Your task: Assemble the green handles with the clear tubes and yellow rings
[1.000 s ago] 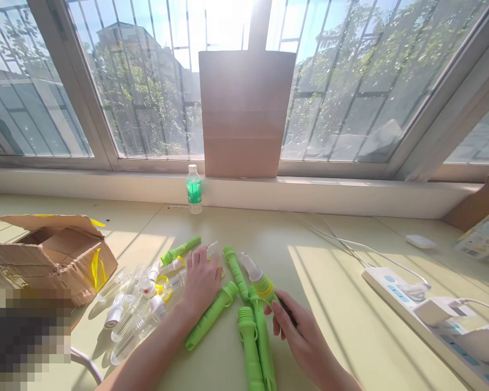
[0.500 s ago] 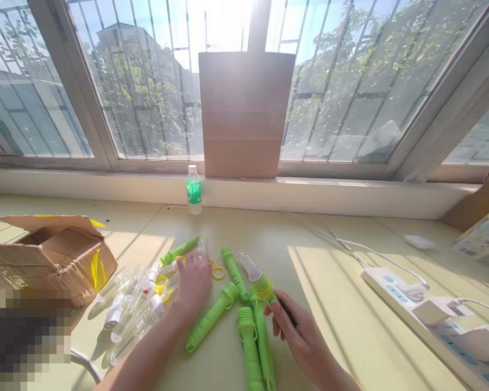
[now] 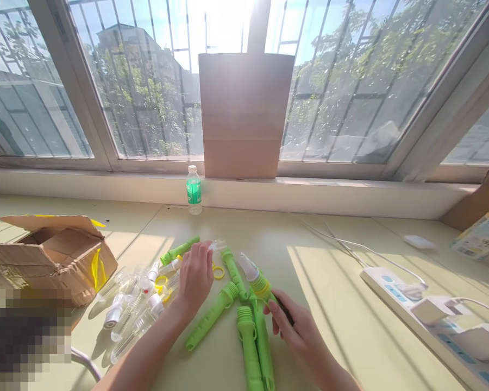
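My right hand (image 3: 299, 320) is wrapped round a green ribbed plastic handle (image 3: 261, 287) with a yellow ring and a white-and-clear tip (image 3: 248, 266) at its upper end. The fingers of my left hand (image 3: 196, 274) are closed on a clear plastic tube (image 3: 218, 245), which leans to the right; the palm hides its near end. Beneath and between the hands lie other green handles (image 3: 212, 316), some with threaded ends. A yellow ring (image 3: 218, 272) rests just right of my left hand. Clear tubes with white fittings (image 3: 132, 326) are heaped beside my left forearm.
An open cardboard box (image 3: 44, 255) stands at the left. A bottle with a green label (image 3: 194, 191) is at the back by the sill, near an upright brown board (image 3: 244, 117). A white power strip (image 3: 415, 320) with plugs and cables runs along the right.
The clear tube in my left hand has tipped from upright to leaning right, and that hand has lifted and turned slightly. My right hand has hardly moved with the green handle.
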{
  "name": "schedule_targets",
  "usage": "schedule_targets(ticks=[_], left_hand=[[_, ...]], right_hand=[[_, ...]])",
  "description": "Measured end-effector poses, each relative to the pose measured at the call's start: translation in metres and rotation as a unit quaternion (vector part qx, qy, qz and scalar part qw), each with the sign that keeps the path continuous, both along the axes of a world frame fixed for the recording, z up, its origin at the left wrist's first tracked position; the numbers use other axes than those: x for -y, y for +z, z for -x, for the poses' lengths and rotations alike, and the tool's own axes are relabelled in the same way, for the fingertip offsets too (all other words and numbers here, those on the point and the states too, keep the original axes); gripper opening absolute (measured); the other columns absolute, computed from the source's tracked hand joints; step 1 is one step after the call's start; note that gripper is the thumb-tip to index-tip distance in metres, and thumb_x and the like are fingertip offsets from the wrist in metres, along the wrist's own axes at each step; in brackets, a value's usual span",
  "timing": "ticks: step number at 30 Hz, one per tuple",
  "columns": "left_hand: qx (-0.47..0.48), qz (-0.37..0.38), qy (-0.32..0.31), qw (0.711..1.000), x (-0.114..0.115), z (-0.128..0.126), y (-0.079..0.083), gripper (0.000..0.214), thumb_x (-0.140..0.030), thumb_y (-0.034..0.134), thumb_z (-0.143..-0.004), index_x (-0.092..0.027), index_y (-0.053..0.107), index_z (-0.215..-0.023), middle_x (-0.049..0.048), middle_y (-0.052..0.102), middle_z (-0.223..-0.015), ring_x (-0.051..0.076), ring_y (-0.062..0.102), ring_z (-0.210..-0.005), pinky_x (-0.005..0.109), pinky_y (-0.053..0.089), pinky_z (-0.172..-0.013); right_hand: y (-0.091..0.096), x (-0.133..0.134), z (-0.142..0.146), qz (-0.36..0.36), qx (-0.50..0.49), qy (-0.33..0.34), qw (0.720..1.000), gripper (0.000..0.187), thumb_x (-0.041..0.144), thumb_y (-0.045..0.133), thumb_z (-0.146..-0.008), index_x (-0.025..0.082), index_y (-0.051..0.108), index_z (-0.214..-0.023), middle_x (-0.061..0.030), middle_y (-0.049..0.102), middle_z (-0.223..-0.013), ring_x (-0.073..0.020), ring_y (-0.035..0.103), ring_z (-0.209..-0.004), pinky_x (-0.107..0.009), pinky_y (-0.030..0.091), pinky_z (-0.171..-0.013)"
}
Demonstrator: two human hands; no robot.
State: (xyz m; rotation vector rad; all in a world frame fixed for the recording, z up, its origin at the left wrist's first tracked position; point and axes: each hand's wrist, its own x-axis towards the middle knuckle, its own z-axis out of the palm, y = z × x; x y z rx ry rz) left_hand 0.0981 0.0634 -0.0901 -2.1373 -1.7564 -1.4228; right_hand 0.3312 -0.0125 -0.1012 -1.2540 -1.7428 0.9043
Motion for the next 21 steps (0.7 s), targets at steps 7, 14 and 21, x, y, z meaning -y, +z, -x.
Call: schedule_targets(ticks=[7, 14, 21], left_hand=[[0.261, 0.016, -0.013, 0.965, 0.010, -0.003, 0.008, 0.030, -0.035, 0.029, -0.102, -0.022, 0.055, -0.109, -0.0014, 0.060, -0.067, 0.016, 0.061, -0.062, 0.029, 0.046, -0.066], [0.181, 0.047, -0.214, 0.959, 0.024, -0.022, 0.008, 0.022, -0.034, 0.045, -0.095, -0.020, 0.062, -0.093, 0.0013, 0.064, -0.077, 0.014, 0.059, -0.064, 0.025, 0.047, -0.061], [0.273, 0.170, -0.214, 0.922, 0.026, -0.030, 0.006, 0.033, -0.047, 0.063, -0.084, -0.018, 0.054, -0.070, -0.0048, 0.052, -0.053, 0.009, 0.048, -0.046, 0.021, 0.037, -0.046]], right_hand=[[0.008, 0.002, 0.001, -0.024, 0.075, -0.012, 0.997, 0.037, 0.047, 0.040, -0.099, 0.019, 0.059, -0.112, -0.0047, 0.068, -0.082, -0.0201, 0.064, -0.071, -0.031, 0.052, -0.067], [-0.002, 0.001, -0.002, -0.061, 0.131, -0.026, 0.989, 0.029, 0.040, 0.053, -0.094, 0.023, 0.060, -0.115, -0.0079, 0.071, -0.106, -0.0246, 0.067, -0.096, -0.034, 0.054, -0.081], [-0.002, 0.001, -0.004, -0.149, 0.182, -0.017, 0.972, 0.016, 0.025, 0.059, -0.088, 0.023, 0.052, -0.102, -0.0027, 0.063, -0.091, -0.0189, 0.063, -0.074, -0.029, 0.053, -0.064]])
